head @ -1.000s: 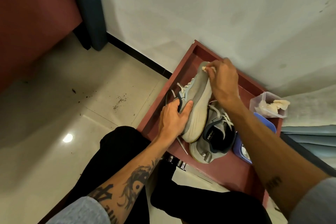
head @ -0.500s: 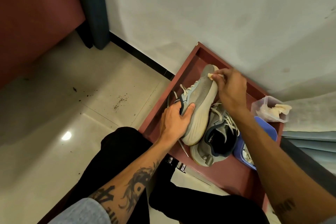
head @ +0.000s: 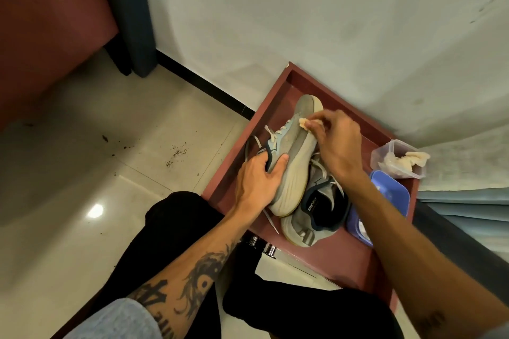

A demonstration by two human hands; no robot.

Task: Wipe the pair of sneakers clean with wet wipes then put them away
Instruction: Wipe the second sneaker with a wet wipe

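Risk 1, at the fingertips (head: 310, 126) of right hand (head: 337, 146): pinches only a small wad of wet wipe (head: 303, 121), thumb and first fingers pressed together, against the toe side of held sneaker (head: 298, 158), centre right of frame. Likely to roll or slip out under a hard stroke; would then drag bare skin over the fabric and smear dirt instead of lifting it.

Risk 2, at left hand (head: 256, 187): grips the collar only, thumb flat on the sidewall, fingers curled into the opening. Toe end up, unsupported; could twist under wiping pressure and drop onto second sneaker (head: 316, 210), lying opening-up just below in red tray (head: 330, 261). Heel contact between the two: cannot tell.

Risk 3: loose laces (head: 257, 143) hanging left; could snag.

Pose, right: knuckles up, wrist bent down, forearm entering from lower right across blue lid (head: 388, 195). Wipe tub (head: 396, 159) at right edge, within reach.

Pose, left: wrist straight, tattooed forearm rising from bottom centre.
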